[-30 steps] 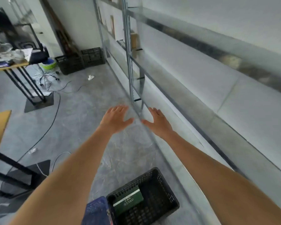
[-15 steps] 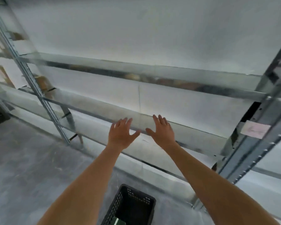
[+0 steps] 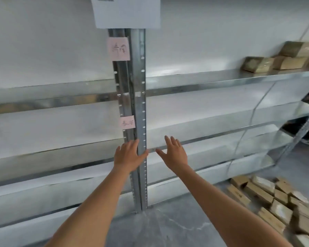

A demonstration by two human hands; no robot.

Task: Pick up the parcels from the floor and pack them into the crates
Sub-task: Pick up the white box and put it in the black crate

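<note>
Swung right along the racking since a second ago: black crate with its green-labelled parcel gone from view, a heap of brown cardboard parcels (image 3: pixel 268 198) now showing at lower right. Piled loosely on the grey floor (image 3: pixel 168 227) beside the foot of the metal shelving (image 3: pixel 221 77), well apart from both hands. Left hand (image 3: pixel 128 156) and right hand (image 3: pixel 175 154) stretched forward at shelf height, fingers straight and spread, holding nothing, in front of the perforated steel upright (image 3: pixel 140 104); whether the left palm touches the post cannot be told. No crate visible at this moment. Two pink handwritten labels (image 3: pixel 120 49) stuck to the upright, a white sheet (image 3: pixel 127 13) above them, more brown boxes (image 3: pixel 282 59) on the upper shelf at right. Judged from the pile remaining on the floor, most of the packing left to do: next, likely a turn and stoop toward the heap, one parcel gripped, then carried back to a crate out of frame.
</note>
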